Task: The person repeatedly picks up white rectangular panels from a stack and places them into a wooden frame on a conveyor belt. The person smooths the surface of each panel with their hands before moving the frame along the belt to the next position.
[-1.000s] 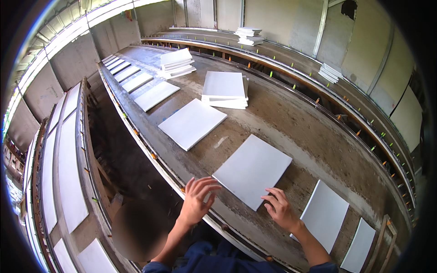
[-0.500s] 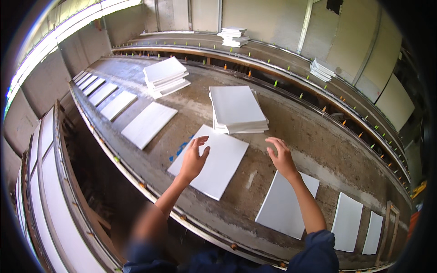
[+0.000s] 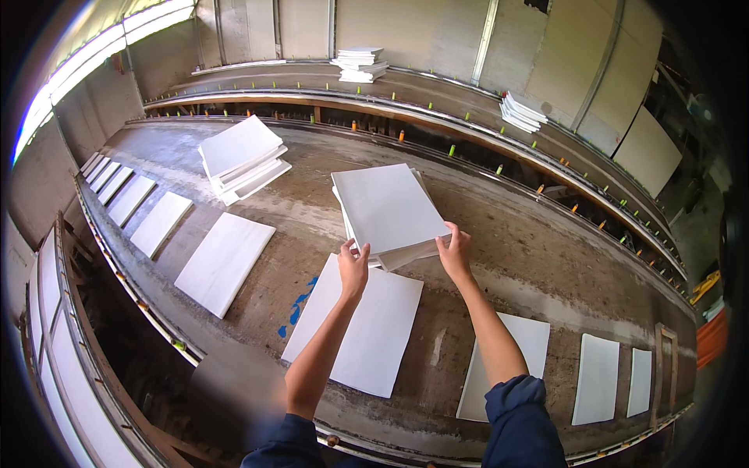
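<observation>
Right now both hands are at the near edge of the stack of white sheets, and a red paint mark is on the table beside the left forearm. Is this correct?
Not quite: the paint mark is blue, not red, as the head view shows. The left hand and right hand are indeed at the near edge of the stack of white sheets.

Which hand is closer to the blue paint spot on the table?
Left. The left hand is just up and right of the blue paint spot; the right hand is farther right, at the white panel stack.

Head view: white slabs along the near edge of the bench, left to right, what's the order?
Row of small slabs at far left → single slab → slab under the left hand → slab beside the right forearm → narrow slab → smallest slab at the right end.
</observation>
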`<state>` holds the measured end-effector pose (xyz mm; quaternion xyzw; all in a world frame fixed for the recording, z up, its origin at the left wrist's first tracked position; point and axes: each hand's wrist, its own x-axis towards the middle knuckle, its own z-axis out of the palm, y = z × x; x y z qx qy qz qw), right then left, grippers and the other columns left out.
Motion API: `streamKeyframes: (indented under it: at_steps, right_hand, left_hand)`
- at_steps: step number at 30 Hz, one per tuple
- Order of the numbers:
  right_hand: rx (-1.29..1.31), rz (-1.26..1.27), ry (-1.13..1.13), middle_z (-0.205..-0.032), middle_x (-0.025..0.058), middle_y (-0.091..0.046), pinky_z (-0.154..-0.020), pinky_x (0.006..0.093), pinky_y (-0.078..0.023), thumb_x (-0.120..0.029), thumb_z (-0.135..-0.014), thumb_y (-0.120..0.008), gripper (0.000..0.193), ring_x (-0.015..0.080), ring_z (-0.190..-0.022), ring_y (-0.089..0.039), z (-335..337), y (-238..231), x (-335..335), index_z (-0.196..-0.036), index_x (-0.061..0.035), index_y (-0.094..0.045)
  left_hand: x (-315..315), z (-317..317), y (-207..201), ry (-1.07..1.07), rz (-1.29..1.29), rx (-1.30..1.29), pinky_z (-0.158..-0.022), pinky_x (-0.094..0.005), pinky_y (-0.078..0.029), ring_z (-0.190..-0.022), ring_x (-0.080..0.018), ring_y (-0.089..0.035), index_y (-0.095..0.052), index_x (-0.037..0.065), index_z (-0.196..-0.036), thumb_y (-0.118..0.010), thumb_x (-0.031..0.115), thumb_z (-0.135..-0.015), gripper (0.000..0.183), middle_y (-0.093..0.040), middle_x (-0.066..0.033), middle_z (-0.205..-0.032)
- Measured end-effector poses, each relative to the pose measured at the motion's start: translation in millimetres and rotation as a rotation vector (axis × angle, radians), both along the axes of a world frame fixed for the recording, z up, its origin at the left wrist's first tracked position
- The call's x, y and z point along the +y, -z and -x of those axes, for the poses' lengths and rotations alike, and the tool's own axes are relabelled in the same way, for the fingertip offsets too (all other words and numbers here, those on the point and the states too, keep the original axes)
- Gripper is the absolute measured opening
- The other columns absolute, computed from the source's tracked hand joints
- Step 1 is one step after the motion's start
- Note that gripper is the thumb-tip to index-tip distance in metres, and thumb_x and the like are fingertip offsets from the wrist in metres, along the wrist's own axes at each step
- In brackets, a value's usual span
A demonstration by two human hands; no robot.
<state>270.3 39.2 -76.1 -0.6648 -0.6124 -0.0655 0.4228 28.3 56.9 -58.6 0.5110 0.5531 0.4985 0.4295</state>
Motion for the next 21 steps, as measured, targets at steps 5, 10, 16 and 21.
streamKeyframes:
  at_steps: [5, 10, 16, 21]
  right_hand:
    - [0.318, -0.086, -0.072, -0.112, 0.0184, -0.05, -0.092, 0.0431, -0.036, -0.017, -0.079, -0.07, 0.045, 0.0318, -0.105, -0.048, -2, -13, 4, -0.115, -0.0057, -0.045]
    - [0.5, -0.074, 0.022, -0.11, 0.0148, -0.05, -0.085, 0.0385, -0.042, -0.017, -0.075, -0.073, 0.049, 0.0279, -0.102, -0.05, 9, -46, 6, -0.114, -0.0053, -0.045]
    - [0.781, 0.059, -0.141, -0.107, 0.01, -0.052, -0.08, 0.0318, -0.045, -0.007, -0.074, -0.072, 0.062, 0.0189, -0.095, -0.054, 22, -101, -7, -0.128, -0.0069, -0.041]
    - [0.862, 0.181, -0.364, -0.11, 0.0106, -0.057, -0.09, 0.0305, -0.042, -0.014, -0.079, -0.068, 0.062, 0.0177, -0.104, -0.053, 1, -145, -58, -0.133, -0.0021, -0.039]
  left_hand:
    - [7, -1, 6, 0.052, 0.001, 0.047, -0.077, -0.0321, -0.047, -0.091, -0.0219, -0.057, -0.047, -0.007, -0.119, -0.065, 0.024, -0.085, 0.049, -0.059, -0.018, -0.101]
    - [6, 2, -13, 0.183, 0.06, -0.153, -0.081, -0.0305, -0.047, -0.095, -0.0189, -0.057, -0.038, -0.007, -0.12, -0.063, 0.013, -0.085, 0.047, -0.059, -0.015, -0.103]
    - [2, 18, -31, 0.229, 0.115, -0.511, -0.086, -0.0343, -0.052, -0.098, -0.0227, -0.058, -0.023, -0.002, -0.121, -0.054, 0.002, -0.085, 0.049, -0.052, -0.021, -0.11]
    - [-20, 18, -67, 0.406, 0.062, -0.499, -0.086, -0.0374, -0.052, -0.098, -0.0226, -0.057, -0.02, 0.0, -0.123, -0.053, 0.005, -0.085, 0.051, -0.052, -0.0197, -0.107]
